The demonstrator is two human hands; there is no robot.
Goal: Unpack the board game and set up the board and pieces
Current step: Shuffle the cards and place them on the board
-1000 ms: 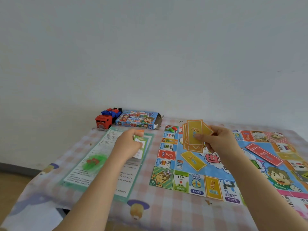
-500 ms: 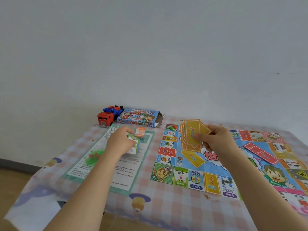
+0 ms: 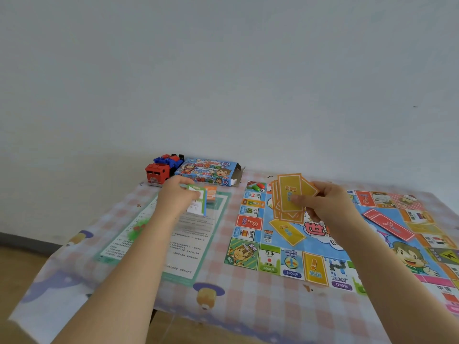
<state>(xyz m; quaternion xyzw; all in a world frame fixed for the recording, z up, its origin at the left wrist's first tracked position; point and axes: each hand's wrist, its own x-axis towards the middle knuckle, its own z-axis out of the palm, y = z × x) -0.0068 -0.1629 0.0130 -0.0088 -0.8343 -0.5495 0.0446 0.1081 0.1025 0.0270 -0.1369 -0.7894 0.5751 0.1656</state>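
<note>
The colourful game board [image 3: 293, 264] lies unfolded on the right half of the table. My right hand [image 3: 325, 204] holds a fan of yellow cards [image 3: 289, 194] above the board's left part. One yellow card [image 3: 286, 232] and one red card [image 3: 388, 224] lie flat on the board. My left hand [image 3: 173, 197] holds a small stack of green-edged cards [image 3: 197, 203] over the rules sheet [image 3: 173, 234]. An orange card pack [image 3: 211, 193] lies on the sheet just behind that stack. The open game box [image 3: 208, 172] rests at the back.
A red and blue toy truck [image 3: 161, 170] stands left of the box near the wall. Small green and red pieces lie on the rules sheet [image 3: 136, 230] and at the board's far left corner [image 3: 257, 186]. The checked tablecloth [image 3: 248, 299] hangs over the near edge.
My left hand has moved away from me along the rules sheet with the green-edged cards, toward the orange pack. My right hand keeps the yellow fan nearly still.
</note>
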